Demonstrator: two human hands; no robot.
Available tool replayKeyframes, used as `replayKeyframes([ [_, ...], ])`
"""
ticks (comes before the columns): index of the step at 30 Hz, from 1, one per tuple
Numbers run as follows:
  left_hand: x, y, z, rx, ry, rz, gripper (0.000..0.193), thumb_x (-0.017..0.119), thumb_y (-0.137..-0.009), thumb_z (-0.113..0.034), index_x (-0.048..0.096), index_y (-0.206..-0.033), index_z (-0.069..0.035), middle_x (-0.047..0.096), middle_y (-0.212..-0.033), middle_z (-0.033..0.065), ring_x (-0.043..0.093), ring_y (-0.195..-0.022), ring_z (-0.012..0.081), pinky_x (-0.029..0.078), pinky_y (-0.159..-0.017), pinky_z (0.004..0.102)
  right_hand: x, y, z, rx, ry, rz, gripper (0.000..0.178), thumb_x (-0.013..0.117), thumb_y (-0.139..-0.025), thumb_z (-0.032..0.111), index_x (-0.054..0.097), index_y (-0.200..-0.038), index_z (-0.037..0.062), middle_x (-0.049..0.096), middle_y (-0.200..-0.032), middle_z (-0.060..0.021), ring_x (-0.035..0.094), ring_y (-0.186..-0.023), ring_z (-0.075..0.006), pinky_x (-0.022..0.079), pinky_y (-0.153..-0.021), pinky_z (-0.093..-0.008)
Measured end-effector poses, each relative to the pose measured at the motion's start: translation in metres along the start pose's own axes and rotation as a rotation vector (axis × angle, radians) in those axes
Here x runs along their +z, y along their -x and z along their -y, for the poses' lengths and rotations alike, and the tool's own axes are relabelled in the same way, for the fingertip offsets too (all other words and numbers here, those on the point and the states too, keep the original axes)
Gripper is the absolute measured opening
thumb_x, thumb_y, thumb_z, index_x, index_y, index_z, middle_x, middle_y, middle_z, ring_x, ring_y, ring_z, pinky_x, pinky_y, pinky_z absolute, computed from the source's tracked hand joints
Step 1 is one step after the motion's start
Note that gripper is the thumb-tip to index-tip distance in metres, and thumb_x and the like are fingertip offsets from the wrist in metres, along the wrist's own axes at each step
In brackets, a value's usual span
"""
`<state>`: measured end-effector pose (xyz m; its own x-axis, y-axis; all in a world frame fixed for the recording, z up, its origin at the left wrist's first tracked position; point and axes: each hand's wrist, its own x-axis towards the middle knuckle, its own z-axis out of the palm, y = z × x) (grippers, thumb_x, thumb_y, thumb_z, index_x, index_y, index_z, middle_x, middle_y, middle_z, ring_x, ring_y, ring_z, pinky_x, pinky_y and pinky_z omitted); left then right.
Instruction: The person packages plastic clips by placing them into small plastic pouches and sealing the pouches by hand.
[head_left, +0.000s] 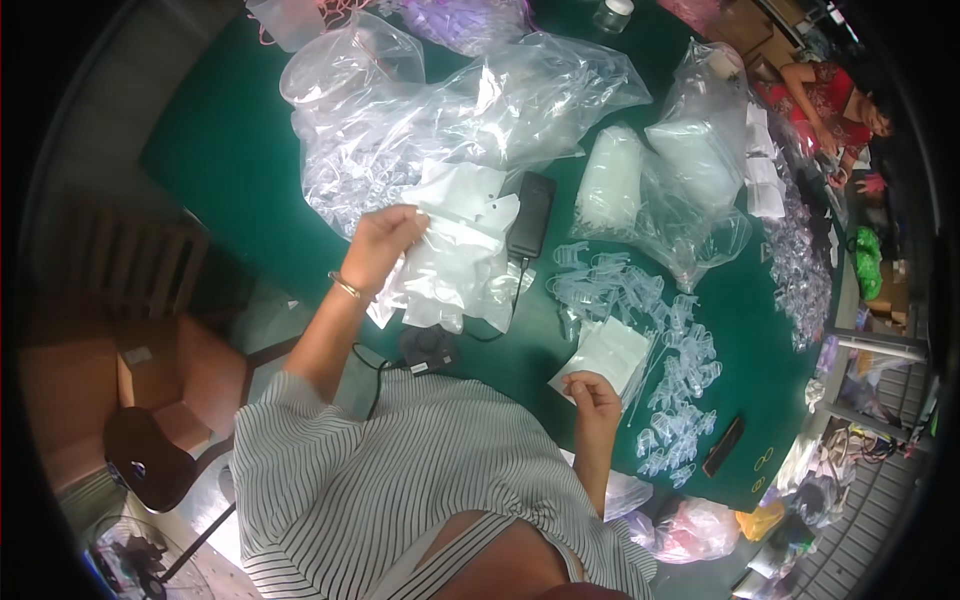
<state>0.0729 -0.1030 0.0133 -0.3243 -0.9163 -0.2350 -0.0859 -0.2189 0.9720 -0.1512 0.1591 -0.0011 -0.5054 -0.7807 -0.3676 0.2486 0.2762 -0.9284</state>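
Observation:
Over a pile of flat white plastic bags, my left hand is closed, thumb against forefinger, on the edge of a white plastic bag. Farther right, my right hand is also closed in a pinch, right at the lower edge of a small stack of white packets. What lies between those fingertips is too small to make out. Beside the stack are thin clear sticks and a spread of clear plastic clips.
A black power adapter and a black device with cables lie near the bags. Large clear bags of parts cover the far side of the green table. A phone lies near the right edge. Another person sits far right.

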Motion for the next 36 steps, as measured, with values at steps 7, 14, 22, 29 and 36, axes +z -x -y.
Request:
replayKeyframes([
  [7, -0.007, -0.037, 0.02, 0.405, -0.386, -0.137, 0.019, 0.062, -0.084, -0.015, 0.063, -0.09, 0.004, 0.058, -0.07, 0.0027, 0.05, -0.062, 0.0085, 0.041, -0.057, 0.0219, -0.005, 0.001, -0.004, -0.01, 0.009, 0.032, 0.011, 0.056, -0.085, 0.004, 0.062, -0.092, -0.0017, 0.064, -0.087, -0.0064, 0.056, -0.077, -0.011, 0.045, -0.071, -0.0226],
  [14, 0.005, -0.046, 0.018, 0.514, -0.598, -0.212, 0.017, 0.061, -0.08, -0.008, 0.063, -0.093, 0.002, 0.063, -0.085, 0.0143, 0.062, -0.071, 0.0222, 0.048, -0.063, 0.0302, -0.014, 0.001, -0.018, -0.05, -0.031, 0.07, 0.012, 0.056, -0.085, 0.003, 0.062, -0.095, 0.0007, 0.063, -0.088, -0.0022, 0.055, -0.078, -0.0073, 0.044, -0.071, -0.0205],
  [22, 0.035, -0.011, 0.007, 0.83, -0.845, 0.08, 0.024, 0.065, -0.072, -0.005, 0.062, -0.096, -0.005, 0.057, -0.097, 0.0143, 0.053, -0.091, 0.0315, 0.042, -0.081, 0.0381, -0.019, 0.011, -0.024, -0.038, -0.018, 0.007, 0.012, 0.057, -0.086, 0.006, 0.062, -0.096, 0.0006, 0.064, -0.089, -0.0034, 0.057, -0.082, -0.0083, 0.045, -0.074, -0.0212],
  [29, 0.039, -0.03, 0.019, 0.862, -0.957, 0.069, 0.019, 0.059, -0.077, -0.007, 0.063, -0.095, -0.006, 0.061, -0.092, 0.0142, 0.056, -0.087, 0.0325, 0.043, -0.078, 0.0389, -0.029, -0.002, -0.024, -0.038, 0.09, -0.045, 0.014, 0.056, -0.087, 0.009, 0.061, -0.095, -0.0009, 0.064, -0.09, -0.0046, 0.059, -0.084, -0.0099, 0.046, -0.075, -0.0225],
  [36, 0.045, -0.039, 0.04, 0.861, -1.106, 0.079, 0.02, 0.061, -0.073, -0.005, 0.063, -0.093, -0.007, 0.061, -0.09, 0.0103, 0.056, -0.083, 0.0286, 0.042, -0.07, 0.0391, -0.053, -0.035, -0.029, -0.129, 0.212, -0.146, 0.012, 0.06, -0.085, 0.011, 0.064, -0.091, 0.0014, 0.065, -0.085, -0.0036, 0.059, -0.076, -0.0094, 0.046, -0.068, -0.0234],
])
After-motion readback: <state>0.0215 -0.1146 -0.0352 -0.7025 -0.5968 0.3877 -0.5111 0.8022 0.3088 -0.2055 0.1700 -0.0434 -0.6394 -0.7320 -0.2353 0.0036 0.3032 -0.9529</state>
